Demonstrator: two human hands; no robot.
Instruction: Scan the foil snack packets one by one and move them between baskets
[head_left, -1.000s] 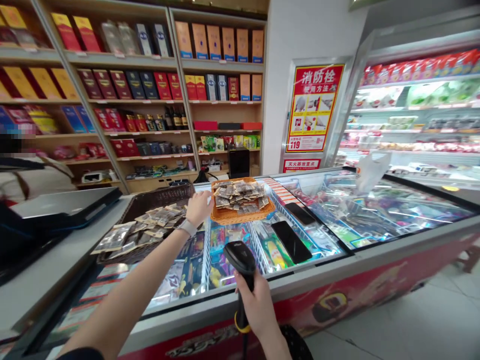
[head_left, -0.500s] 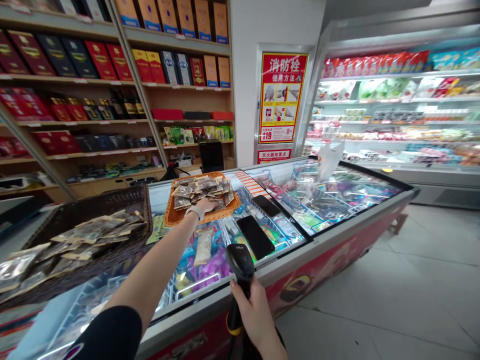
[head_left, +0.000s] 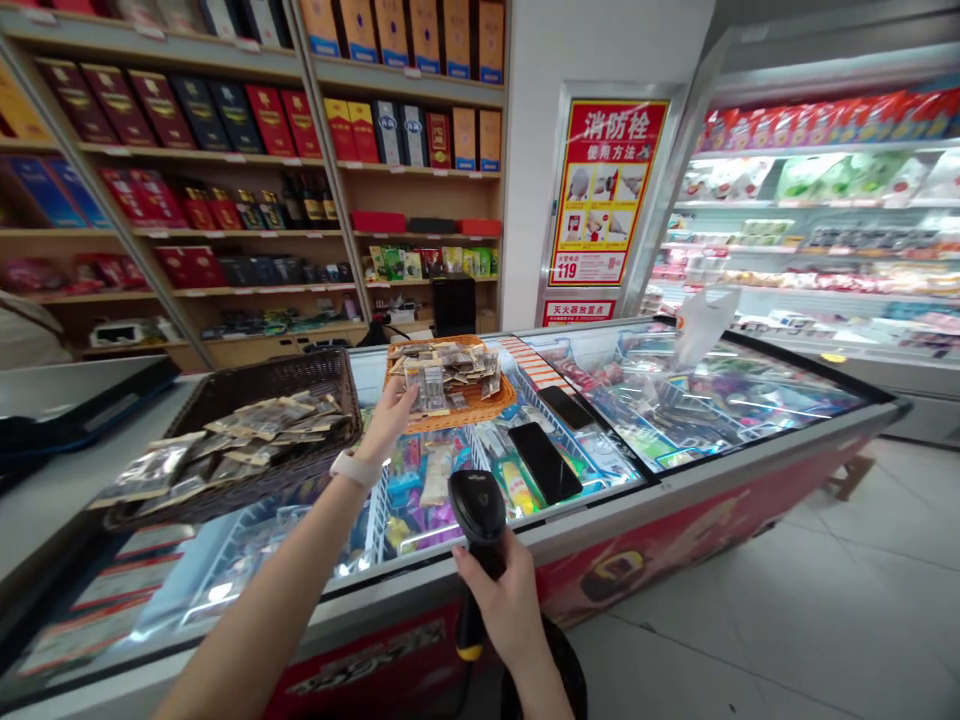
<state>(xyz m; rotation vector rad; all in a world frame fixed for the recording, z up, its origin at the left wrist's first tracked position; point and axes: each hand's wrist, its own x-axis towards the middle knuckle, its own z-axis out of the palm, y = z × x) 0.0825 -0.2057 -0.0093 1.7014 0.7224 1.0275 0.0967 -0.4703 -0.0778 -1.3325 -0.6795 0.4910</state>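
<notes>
My left hand (head_left: 391,415), with a white band at the wrist, grips a small clear packet (head_left: 430,388) at the near left edge of the orange wicker basket (head_left: 491,408). More small packets (head_left: 461,358) lie heaped in that basket. My right hand (head_left: 510,600) is wrapped round the handle of a black barcode scanner (head_left: 478,508), held upright in front of the freezer. To the left, a dark brown wicker basket (head_left: 347,400) bears a pile of similar packets (head_left: 255,430), some over its near left rim.
Two black phones (head_left: 545,462) lie on the glass top of the chest freezer (head_left: 720,465), right of the orange basket. Shelves of boxed goods (head_left: 427,185) stand behind. A lit refrigerated display (head_left: 825,215) is at the back right, with tiled floor (head_left: 750,600) before it.
My left hand has drawn back from the packets inside the orange basket to its left edge, now with a packet in the fingers. The view has turned left; the right hand keeps the scanner.
</notes>
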